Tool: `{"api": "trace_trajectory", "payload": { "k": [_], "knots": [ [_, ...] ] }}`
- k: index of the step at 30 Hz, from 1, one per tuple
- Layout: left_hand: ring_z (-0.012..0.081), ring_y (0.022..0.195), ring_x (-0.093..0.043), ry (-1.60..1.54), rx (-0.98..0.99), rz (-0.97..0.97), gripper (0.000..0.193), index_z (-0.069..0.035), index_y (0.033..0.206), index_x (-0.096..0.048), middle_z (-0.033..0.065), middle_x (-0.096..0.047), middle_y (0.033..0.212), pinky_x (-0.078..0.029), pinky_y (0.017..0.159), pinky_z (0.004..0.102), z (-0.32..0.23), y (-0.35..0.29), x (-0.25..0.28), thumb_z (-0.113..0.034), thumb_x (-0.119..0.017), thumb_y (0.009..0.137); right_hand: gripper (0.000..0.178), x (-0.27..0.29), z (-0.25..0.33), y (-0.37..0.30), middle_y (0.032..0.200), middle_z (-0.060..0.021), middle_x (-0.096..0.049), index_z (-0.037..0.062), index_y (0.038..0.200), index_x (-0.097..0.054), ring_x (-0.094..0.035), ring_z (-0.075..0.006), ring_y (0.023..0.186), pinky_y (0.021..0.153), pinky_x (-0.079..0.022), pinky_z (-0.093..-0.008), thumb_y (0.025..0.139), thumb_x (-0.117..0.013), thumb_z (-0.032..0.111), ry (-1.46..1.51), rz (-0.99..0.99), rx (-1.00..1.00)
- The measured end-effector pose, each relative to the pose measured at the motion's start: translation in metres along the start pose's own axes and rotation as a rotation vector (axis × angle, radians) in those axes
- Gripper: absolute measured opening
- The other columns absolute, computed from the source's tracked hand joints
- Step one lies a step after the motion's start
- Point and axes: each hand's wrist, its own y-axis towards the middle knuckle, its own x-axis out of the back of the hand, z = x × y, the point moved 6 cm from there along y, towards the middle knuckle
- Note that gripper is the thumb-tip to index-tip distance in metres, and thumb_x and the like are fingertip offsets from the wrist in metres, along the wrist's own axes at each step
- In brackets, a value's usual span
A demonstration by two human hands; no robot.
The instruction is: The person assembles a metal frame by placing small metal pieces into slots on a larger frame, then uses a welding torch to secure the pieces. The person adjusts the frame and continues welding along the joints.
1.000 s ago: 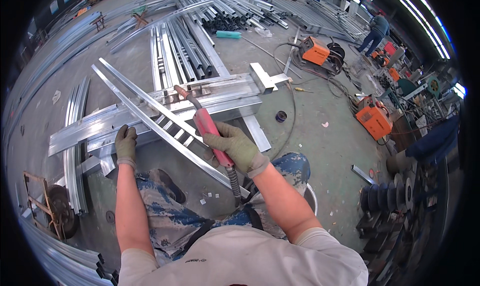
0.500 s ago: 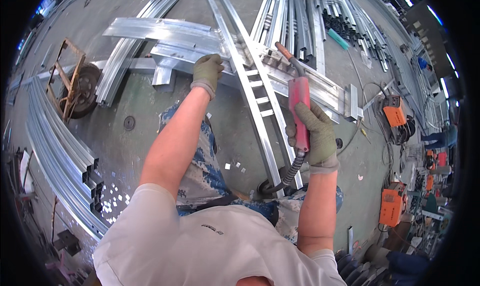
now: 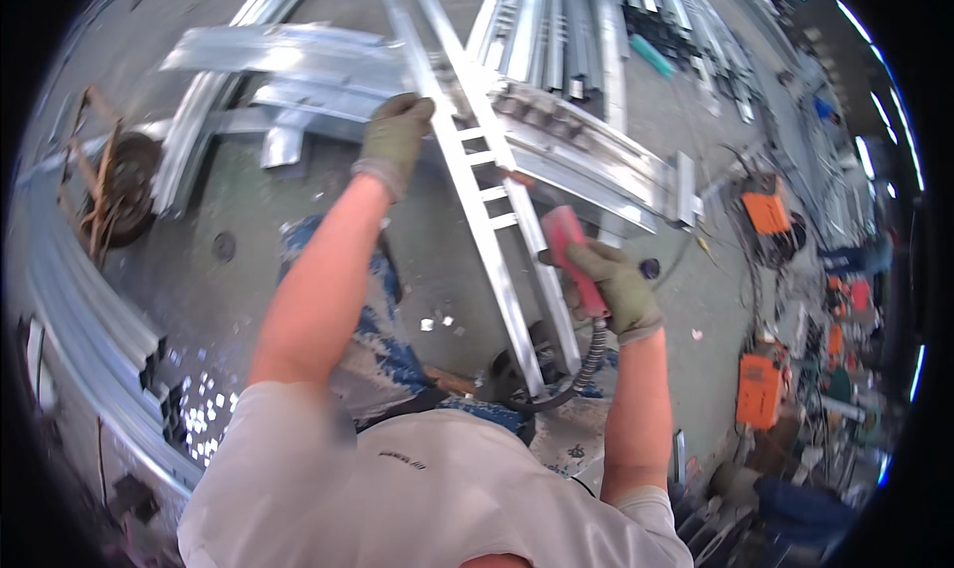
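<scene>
In my gloved right hand (image 3: pixel 618 288) is a welding torch (image 3: pixel 574 255) with a red handle. Its copper-coloured nozzle (image 3: pixel 517 177) is at the right rail of a narrow metal ladder-like frame (image 3: pixel 490 240); contact I cannot tell. From the handle a ribbed black cable (image 3: pixel 593 354) curves down across my lap. My gloved left hand (image 3: pixel 396 139) is closed beside the frame's left rail, above the short rungs (image 3: pixel 484 159). Its fingers are curled, and anything inside them is hidden. The frame slants away from my lap over several stacked metal profiles (image 3: pixel 348 99).
Bundled metal channels (image 3: pixel 84 310) lie at left, near a wheeled cart (image 3: pixel 121 185). Small bright metal pieces (image 3: pixel 209 409) are scattered on the floor. Orange machines (image 3: pixel 760 389) with cables stand at right. More metal tubes (image 3: pixel 552 36) lie at the far side.
The torch has tilted and come left, bringing its nozzle to the frame's right rail. My left hand has come nearer the left rail. The whole view has shifted and blurred.
</scene>
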Motion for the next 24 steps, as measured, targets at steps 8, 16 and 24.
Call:
{"api": "trace_trajectory", "payload": {
  "k": [8, 16, 24],
  "knots": [
    [0.0094, 0.087, -0.068, -0.069, 0.053, 0.003, 0.035, -0.008, 0.126, -0.068, 0.0009, -0.073, 0.103, -0.053, 0.071, 0.0227, -0.011, 0.003, -0.021, -0.024, -0.075, 0.096, 0.057, 0.037, 0.004, -0.025, 0.119, -0.0113, -0.071, 0.0020, 0.141, -0.056, -0.063, -0.0131, 0.065, 0.047, -0.048, -0.0254, 0.099, -0.071, 0.037, -0.028, 0.003, -0.029],
    [0.0117, 0.087, -0.068, -0.119, 0.043, -0.016, 0.037, -0.004, 0.128, -0.067, 0.0054, -0.073, 0.108, -0.054, 0.073, 0.0239, -0.018, -0.002, -0.032, -0.022, -0.076, 0.096, 0.057, 0.106, 0.014, -0.055, 0.114, -0.0159, -0.073, -0.0020, 0.138, -0.056, -0.065, -0.0152, 0.062, 0.045, -0.052, -0.0301, 0.099, -0.072, 0.037, -0.057, -0.169, 0.076],
    [0.0105, 0.086, -0.068, -0.133, 0.004, -0.041, 0.030, -0.010, 0.120, -0.069, 0.0018, -0.074, 0.103, -0.054, 0.072, 0.0237, -0.010, 0.015, -0.025, -0.022, -0.078, 0.094, 0.058, 0.135, 0.065, -0.044, 0.115, -0.0140, -0.072, -0.0021, 0.138, -0.056, -0.065, -0.0141, 0.063, 0.044, -0.047, -0.0272, 0.098, -0.073, 0.037, 0.077, -0.267, 0.285]
  ]
}}
